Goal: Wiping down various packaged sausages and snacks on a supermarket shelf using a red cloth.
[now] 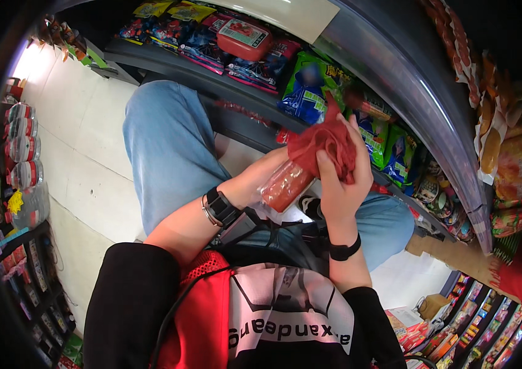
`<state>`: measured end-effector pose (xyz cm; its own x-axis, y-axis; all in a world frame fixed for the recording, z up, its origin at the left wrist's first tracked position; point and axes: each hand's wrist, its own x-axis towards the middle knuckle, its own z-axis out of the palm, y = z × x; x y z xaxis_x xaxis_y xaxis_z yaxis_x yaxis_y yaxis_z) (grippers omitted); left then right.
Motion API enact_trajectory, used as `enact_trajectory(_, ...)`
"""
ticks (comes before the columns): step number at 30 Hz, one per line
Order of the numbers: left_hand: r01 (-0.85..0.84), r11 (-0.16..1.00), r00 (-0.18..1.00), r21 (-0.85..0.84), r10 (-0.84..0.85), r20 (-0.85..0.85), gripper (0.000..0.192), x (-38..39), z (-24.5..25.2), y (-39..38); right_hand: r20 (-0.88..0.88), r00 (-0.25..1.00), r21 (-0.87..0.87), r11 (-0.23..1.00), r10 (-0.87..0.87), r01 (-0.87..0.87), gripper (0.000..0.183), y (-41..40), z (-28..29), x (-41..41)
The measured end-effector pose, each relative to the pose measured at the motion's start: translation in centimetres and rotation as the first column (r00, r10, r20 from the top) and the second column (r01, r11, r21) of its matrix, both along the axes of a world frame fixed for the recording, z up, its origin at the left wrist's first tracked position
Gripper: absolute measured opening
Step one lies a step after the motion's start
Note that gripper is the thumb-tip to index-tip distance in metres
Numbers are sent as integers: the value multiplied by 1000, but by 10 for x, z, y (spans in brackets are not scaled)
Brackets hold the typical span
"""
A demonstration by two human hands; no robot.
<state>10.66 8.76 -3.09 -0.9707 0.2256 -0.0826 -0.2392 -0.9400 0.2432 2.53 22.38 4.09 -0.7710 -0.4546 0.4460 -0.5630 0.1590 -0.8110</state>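
Both my hands meet in front of a low shelf, over my bent knees. My left hand grips a clear plastic package with reddish-brown contents, perhaps sausage; its fingers are mostly hidden behind the package and the cloth. In my right hand a crumpled red cloth is bunched, thumb on top, pressed against the package's upper end. Green and blue snack bags lie on the shelf just beyond the cloth.
A dark shelf holds colourful snack bags and a red plastic tub. A clear curved shelf edge arches overhead on the right. Large clear bottles line the left. Pale floor tiles lie between; more stocked racks stand lower right.
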Motion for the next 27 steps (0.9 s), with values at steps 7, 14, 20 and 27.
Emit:
enact_trajectory(7,-120,991,991,62,115,69,51,-2,-20,1,46,998,9,999,46,-47,54,-15,-6,6)
enact_trajectory(14,-86,858,996,507,93,10,51,-6,-28,-16,119,947,82,947,300,-310,58,-9,-15,34)
enact_trajectory(20,-159,963,986,217,144,82,49,-9,-47,-22,119,886,161,872,448,-463,52,8,-10,43)
enact_trajectory(27,-328,935,935,137,300,190,47,-19,-33,-25,282,838,-102,883,468,-459,50,45,-35,22)
